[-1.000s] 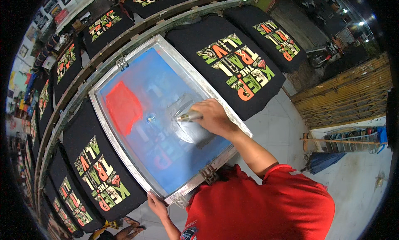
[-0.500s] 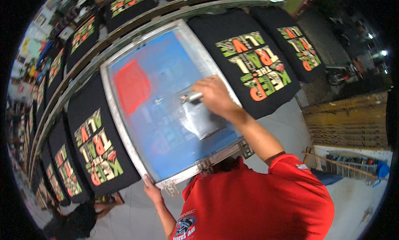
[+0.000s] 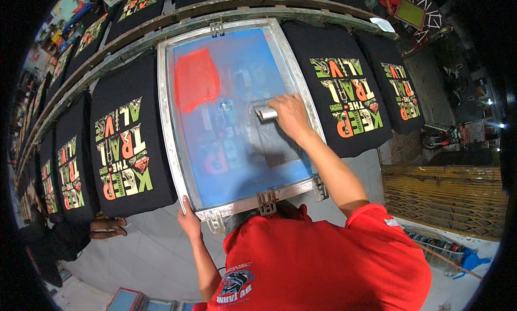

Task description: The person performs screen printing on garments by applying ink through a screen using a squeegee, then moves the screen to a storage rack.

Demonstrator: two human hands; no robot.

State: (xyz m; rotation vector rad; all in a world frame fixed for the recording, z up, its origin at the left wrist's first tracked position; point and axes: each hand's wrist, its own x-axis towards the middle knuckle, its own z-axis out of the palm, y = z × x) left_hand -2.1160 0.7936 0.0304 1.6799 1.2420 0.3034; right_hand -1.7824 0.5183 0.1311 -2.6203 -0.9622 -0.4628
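Blue screen (image 3: 226,122): right hand (image 3: 291,114) grips squeegee (image 3: 265,113); left hand (image 3: 189,222) on frame corner.

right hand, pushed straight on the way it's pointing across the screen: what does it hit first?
The right hand points toward the screen's left side, gripping the squeegee. Going on, it would probably cross bare blue mesh, pass below the red ink patch, and first meet the metal frame.

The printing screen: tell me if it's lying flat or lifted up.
Lying flat. The printing screen covers a black shirt in the row; the right hand presses a squeegee on its mesh, the left hand grips its near corner.
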